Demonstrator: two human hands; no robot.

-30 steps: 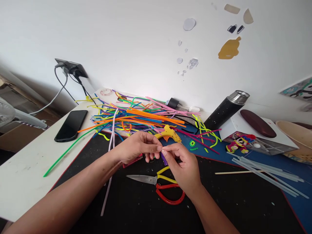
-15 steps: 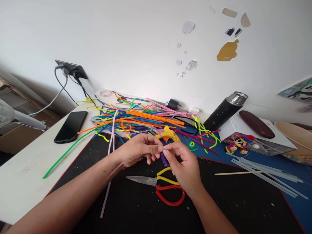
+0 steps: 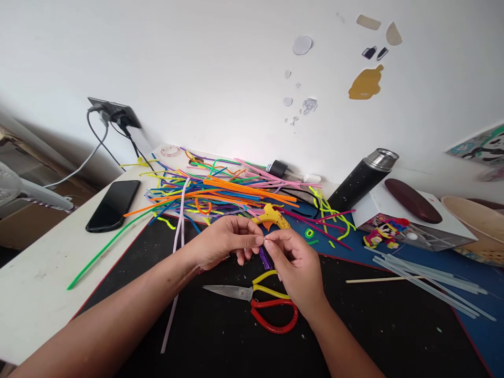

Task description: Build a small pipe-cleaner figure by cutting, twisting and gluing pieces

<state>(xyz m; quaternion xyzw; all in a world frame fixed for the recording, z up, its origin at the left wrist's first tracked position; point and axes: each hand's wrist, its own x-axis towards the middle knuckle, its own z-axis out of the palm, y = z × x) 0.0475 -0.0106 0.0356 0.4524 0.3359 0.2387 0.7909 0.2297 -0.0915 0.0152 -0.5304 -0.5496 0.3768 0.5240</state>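
My left hand (image 3: pixel 224 241) and my right hand (image 3: pixel 295 265) meet fingertip to fingertip above a black mat (image 3: pixel 220 336). Both pinch a short purple pipe cleaner piece (image 3: pixel 264 258) that hangs down between them. Directly below lie scissors (image 3: pixel 255 302) with red and yellow handles, blades pointing left. A yellow glue gun (image 3: pixel 272 216) rests just behind my hands. A heap of colourful pipe cleaners (image 3: pixel 220 191) spreads across the table behind it.
A black phone (image 3: pixel 113 205) lies at the left on the white table (image 3: pixel 35 283). A black flask (image 3: pixel 364 179), a white box (image 3: pixel 413 220), clear glue sticks (image 3: pixel 429 283) and a wooden stick (image 3: pixel 378 280) sit at the right. Cables run to a wall socket (image 3: pixel 114 111).
Both hands stay pinched on the purple piece with only small finger shifts. The view has drifted slightly.
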